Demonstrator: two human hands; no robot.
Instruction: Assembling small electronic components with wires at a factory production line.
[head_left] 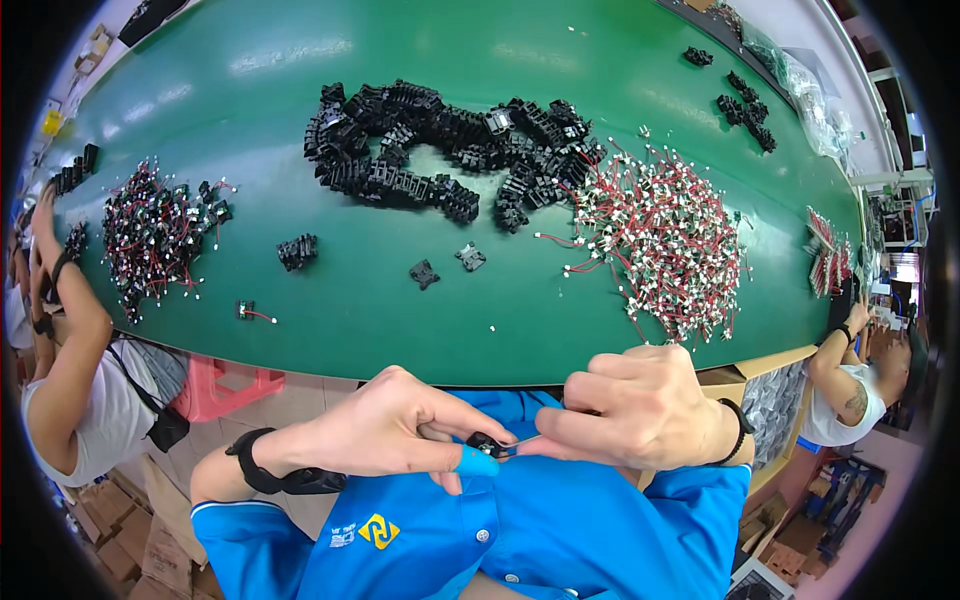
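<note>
Both hands meet low over a blue shirt (pixel 520 530), below the table's near edge. The left hand (pixel 395 430) is curled, pinching a small black part (pixel 487 443) with a blue-capped finger (pixel 476 462). The right hand (pixel 640 405) is fisted, fingertips pinching the same part's other end. Beyond lies a green table (pixel 400 320) with one black heap (pixel 440 155), two wire heaps (pixel 665 235) (pixel 150 235), and two loose clips (pixel 445 265). Two other people sit at the sides.
</note>
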